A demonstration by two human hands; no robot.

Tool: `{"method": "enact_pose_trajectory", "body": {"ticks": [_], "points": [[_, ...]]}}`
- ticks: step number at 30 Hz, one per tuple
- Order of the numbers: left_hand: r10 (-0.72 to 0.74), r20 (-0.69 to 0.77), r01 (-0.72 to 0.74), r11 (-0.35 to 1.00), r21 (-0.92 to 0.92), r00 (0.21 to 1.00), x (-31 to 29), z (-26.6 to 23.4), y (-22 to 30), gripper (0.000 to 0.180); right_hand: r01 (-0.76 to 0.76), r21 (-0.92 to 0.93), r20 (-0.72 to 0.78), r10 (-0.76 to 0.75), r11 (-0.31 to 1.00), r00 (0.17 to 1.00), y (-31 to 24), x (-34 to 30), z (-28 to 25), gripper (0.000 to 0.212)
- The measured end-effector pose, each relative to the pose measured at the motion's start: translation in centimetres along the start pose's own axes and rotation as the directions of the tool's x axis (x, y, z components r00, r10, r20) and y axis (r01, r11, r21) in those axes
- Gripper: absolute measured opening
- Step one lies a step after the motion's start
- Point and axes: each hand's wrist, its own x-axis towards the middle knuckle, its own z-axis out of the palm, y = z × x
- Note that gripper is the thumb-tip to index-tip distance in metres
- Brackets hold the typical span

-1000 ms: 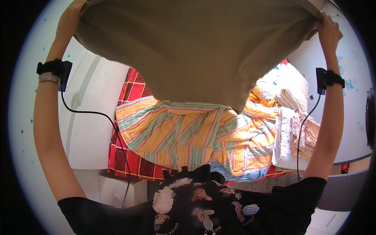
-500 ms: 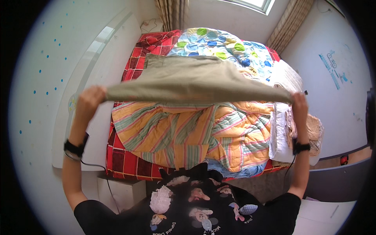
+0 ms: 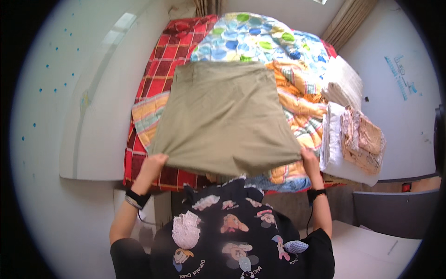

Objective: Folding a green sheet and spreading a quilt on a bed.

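An olive-green cloth [image 3: 223,109], wider at its near edge like a skirt, lies spread over the bedding. My left hand [image 3: 155,166] is closed on its near left corner. At the near right corner my right hand [image 3: 309,160] grips it too. Between my hands the near edge is pulled out and sags a little in the middle, close to my body. Part of a yellow, green and pink striped quilt [image 3: 304,114] shows on both sides; the rest is hidden under the cloth.
A red checked sheet [image 3: 155,65] covers the bed. At its far side lies a white quilt with blue and green dots [image 3: 251,37]. Folded pale bedding [image 3: 344,83] and folded peach cloths [image 3: 369,139] are stacked at the right. A white headboard [image 3: 88,130] stands left.
Both hands have come down, nearer my body and closer together. The cloth, previously held up and stretched taut in the air, now lies spread over the bed.
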Motion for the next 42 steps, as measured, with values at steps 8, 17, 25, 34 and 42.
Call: {"method": "enact_pose_trajectory", "body": {"ticks": [8,17,25,34,42], "points": [[-0.213,0.266,0.304,0.875,-0.376,0.94,-2.8,-8.0,1.1,0.026,-0.277,0.337,0.381,0.139,0.9,0.914,-0.9,0.1,-10.4,0.027],[0.078,0.957,0.613,0.752,-0.241,0.28,-10.4,-14.2,5.8,0.016,-0.608,0.168,0.984,-0.097,0.776,0.149,-2.0,-9.3,-16.3,0.019],[0.035,0.678,0.298,0.881,-0.367,0.734,-9.2,-8.1,2.5,0.021,-0.388,0.388,0.782,-0.076,0.836,0.619,-1.9,-5.0,-11.7,0.025],[-0.241,0.53,0.486,0.782,-0.391,0.813,3.4,-4.9,-5.5,0.019,-0.263,0.22,0.505,0.121,0.939,0.855,-1.4,9.9,-5.4,0.019],[-0.274,0.314,0.311,0.948,-0.074,0.909,15.2,5.6,-12.3,0.025,-0.051,-0.004,0.4,0.048,0.999,0.915,4.9,20.3,10.4,0.015]]}}
